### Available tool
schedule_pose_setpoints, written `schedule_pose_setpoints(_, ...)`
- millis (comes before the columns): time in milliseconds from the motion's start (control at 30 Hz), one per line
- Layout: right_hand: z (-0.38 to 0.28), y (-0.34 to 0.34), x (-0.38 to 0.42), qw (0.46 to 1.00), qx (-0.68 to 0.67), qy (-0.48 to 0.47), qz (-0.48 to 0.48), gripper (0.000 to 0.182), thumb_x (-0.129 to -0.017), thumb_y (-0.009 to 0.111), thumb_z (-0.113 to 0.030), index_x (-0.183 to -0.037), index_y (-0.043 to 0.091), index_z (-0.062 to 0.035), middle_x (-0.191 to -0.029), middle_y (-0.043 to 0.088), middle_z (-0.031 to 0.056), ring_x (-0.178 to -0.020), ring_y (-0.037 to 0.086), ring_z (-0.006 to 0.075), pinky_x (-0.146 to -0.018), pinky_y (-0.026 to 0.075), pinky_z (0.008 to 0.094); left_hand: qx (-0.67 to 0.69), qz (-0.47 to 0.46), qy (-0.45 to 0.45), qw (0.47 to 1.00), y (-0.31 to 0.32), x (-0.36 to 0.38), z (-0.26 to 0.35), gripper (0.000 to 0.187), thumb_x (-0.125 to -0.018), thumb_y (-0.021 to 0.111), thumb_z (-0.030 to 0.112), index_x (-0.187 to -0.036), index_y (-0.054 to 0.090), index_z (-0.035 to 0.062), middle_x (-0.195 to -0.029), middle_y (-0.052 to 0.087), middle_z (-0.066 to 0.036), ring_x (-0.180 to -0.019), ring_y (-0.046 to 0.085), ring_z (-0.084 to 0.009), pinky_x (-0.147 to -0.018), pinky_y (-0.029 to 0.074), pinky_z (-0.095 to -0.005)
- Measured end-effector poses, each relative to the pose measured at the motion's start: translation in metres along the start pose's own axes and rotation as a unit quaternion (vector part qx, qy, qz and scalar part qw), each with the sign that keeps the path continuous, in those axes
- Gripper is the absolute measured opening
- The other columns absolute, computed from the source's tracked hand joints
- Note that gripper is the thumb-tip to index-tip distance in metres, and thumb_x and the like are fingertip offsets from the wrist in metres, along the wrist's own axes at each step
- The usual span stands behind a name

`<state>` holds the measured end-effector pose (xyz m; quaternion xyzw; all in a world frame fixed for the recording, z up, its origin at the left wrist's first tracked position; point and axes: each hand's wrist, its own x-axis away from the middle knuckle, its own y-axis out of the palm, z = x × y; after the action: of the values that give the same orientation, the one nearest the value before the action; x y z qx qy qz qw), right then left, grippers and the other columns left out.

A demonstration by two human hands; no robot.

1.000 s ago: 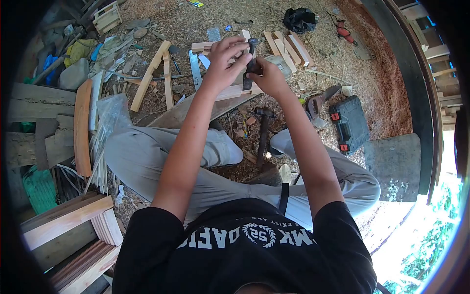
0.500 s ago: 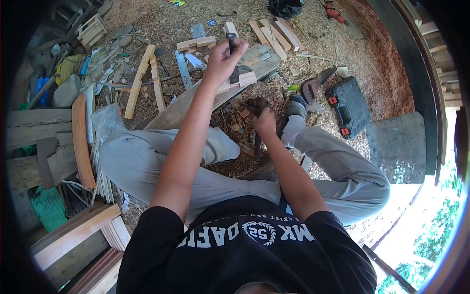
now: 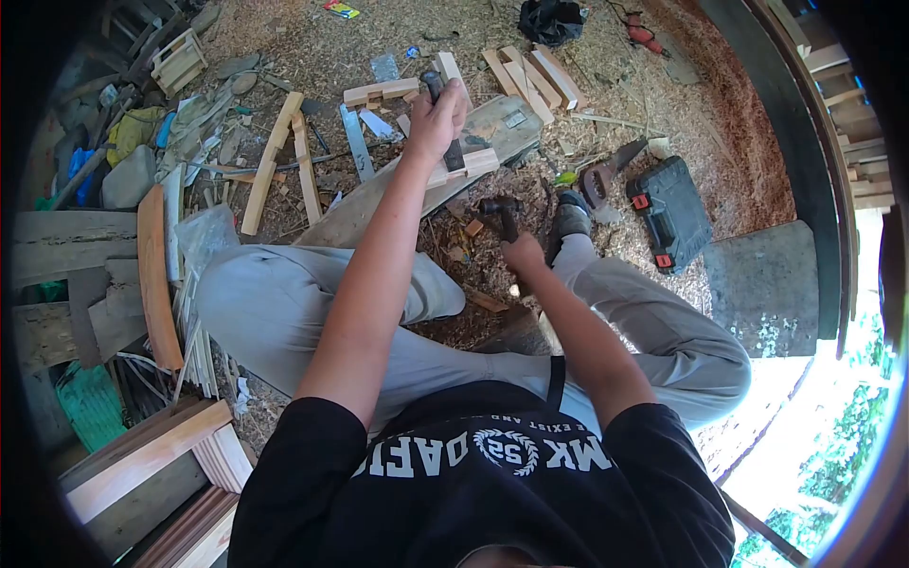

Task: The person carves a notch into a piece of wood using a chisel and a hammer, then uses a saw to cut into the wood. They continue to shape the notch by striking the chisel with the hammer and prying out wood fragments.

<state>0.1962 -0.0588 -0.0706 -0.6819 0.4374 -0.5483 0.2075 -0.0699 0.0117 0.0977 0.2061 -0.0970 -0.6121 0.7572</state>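
My left hand (image 3: pixel 437 125) is closed around a chisel (image 3: pixel 454 154), whose dark handle pokes out above the fist. The chisel's blade comes down onto a short pale wood piece (image 3: pixel 481 162) lying across a weathered plank (image 3: pixel 355 204). Lower and to the right, my right hand (image 3: pixel 524 254) grips a hammer (image 3: pixel 500 205) by its handle. The dark hammer head is apart from the chisel, over the ground between my feet. The fingers wrapped round each handle are partly hidden.
Right of my foot lie a handsaw (image 3: pixel 608 172) and a black tool case (image 3: pixel 670 214). Cut wood pieces (image 3: pixel 535 76) and a notched strip (image 3: pixel 273 163) rest on shavings ahead. A red power tool (image 3: pixel 644 34) lies far right. A wooden frame (image 3: pixel 151 464) stands at my left.
My right hand has moved back toward my body with the hammer, whose head now shows clearly. The chisel's top has tipped slightly left, and its blade remains at the wood piece.
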Motion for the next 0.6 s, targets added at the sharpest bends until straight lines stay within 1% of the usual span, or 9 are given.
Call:
schedule_pose_setpoints(67,-0.01,-0.045,0.007,0.994,-0.072,0.0,-0.078,0.04,-0.086,0.073,-0.032,-0.088,0.074,0.0079,-0.087,0.076,0.024,-0.09,0.078,0.0359,-0.078,0.061,0.0448,0.014,0.012,-0.024,1.0,-0.005,-0.001,-0.001,0.052,-0.11,0.051,0.039,-0.066,0.033,0.0172,-0.058,0.032,0.006,-0.048,0.025,-0.0074,-0.046,0.017,-0.0301)
schedule_pose_setpoints(100,-0.004,-0.055,-0.001,0.995,-0.07,-0.001,-0.075,0.04,-0.086,0.073,-0.032,-0.088,0.074,0.0079,-0.087,0.076,0.024,-0.09,0.078,0.0359,-0.078,0.061,0.0448,0.016,0.01,-0.021,1.0,-0.004,-0.002,-0.003,0.052,-0.11,0.051,0.039,-0.066,0.033,0.0172,-0.058,0.032,0.006,-0.048,0.025,-0.0074,-0.046,0.017,-0.0301)
schedule_pose_setpoints(167,0.008,-0.074,-0.02,0.992,-0.059,-0.086,-0.07,0.04,-0.084,0.073,-0.031,-0.083,0.073,0.0091,-0.076,0.073,0.0235,-0.074,0.077,0.0351,-0.072,0.06,0.0445,-0.046,0.027,0.002,0.999,0.0,-0.004,-0.006,0.051,-0.109,0.055,0.04,-0.067,0.043,0.0148,-0.056,0.042,0.005,-0.049,0.038,-0.0086,-0.048,0.03,-0.0297)
schedule_pose_setpoints(200,0.001,-0.091,-0.017,0.992,-0.058,-0.088,-0.067,0.04,-0.084,0.073,-0.031,-0.083,0.073,0.0091,-0.076,0.073,0.0235,-0.074,0.077,0.0351,-0.072,0.06,0.0445,-0.097,0.029,-0.003,0.995,-0.003,-0.008,-0.017,0.052,-0.109,0.055,0.043,-0.067,0.049,0.0127,-0.056,0.048,0.003,-0.051,0.045,-0.0109,-0.052,0.035,-0.0323)
schedule_pose_setpoints(267,-0.024,-0.142,0.009,0.993,-0.081,-0.071,-0.056,0.039,-0.082,0.075,-0.03,-0.088,0.073,0.0084,-0.075,0.072,0.0225,-0.064,0.074,0.033,-0.063,0.058,0.0444,-0.136,0.027,0.013,0.99,0.006,-0.005,-0.017,0.054,-0.108,0.055,0.044,-0.066,0.049,0.0117,-0.056,0.048,0.002,-0.052,0.045,-0.0115,-0.052,0.036,-0.0331)
schedule_pose_setpoints(300,-0.028,-0.16,0.012,0.993,-0.081,-0.071,-0.052,0.039,-0.082,0.075,-0.03,-0.088,0.073,0.0084,-0.075,0.072,0.0225,-0.064,0.074,0.033,-0.063,0.058,0.0444,-0.178,0.027,0.025,0.983,0.01,-0.003,-0.016,0.056,-0.108,0.055,0.045,-0.065,0.05,0.0107,-0.056,0.049,0.002,-0.052,0.046,-0.0121,-0.053,0.036,-0.0339)
schedule_pose_setpoints(367,-0.033,-0.193,0.018,0.986,0.01,-0.152,0.062,0.039,-0.082,0.077,-0.028,-0.092,0.07,0.0093,-0.07,0.07,0.0184,-0.055,0.07,0.0289,-0.052,0.054,0.0425,-0.181,0.038,0.04,0.982,0.009,-0.005,-0.019,0.058,-0.108,0.056,0.045,-0.062,0.049,0.0096,-0.056,0.048,0.002,-0.053,0.045,-0.0118,-0.054,0.036,-0.0337)
schedule_pose_setpoints(500,-0.063,-0.254,0.066,0.987,-0.019,-0.159,0.013,0.037,-0.084,0.076,-0.025,-0.096,0.067,0.0093,-0.068,0.067,0.0136,-0.055,0.069,0.0232,-0.048,0.052,0.0383,-0.132,0.029,0.018,0.991,0.002,-0.004,-0.02,0.059,-0.108,0.055,0.046,-0.063,0.051,0.0082,-0.056,0.049,0.001,-0.054,0.047,-0.0124,-0.055,0.038,-0.0343)
schedule_pose_setpoints(600,-0.079,-0.275,0.093,0.975,-0.143,-0.173,0.002,0.03,-0.093,0.074,-0.022,-0.101,0.066,0.0056,-0.07,0.063,0.0063,-0.049,0.061,0.014,-0.044,0.047,0.0317,-0.171,0.044,0.042,0.983,0.005,-0.007,-0.03,0.06,-0.108,0.054,0.048,-0.063,0.052,0.0076,-0.056,0.049,0.001,-0.055,0.047,-0.0129,-0.056,0.039,-0.035)
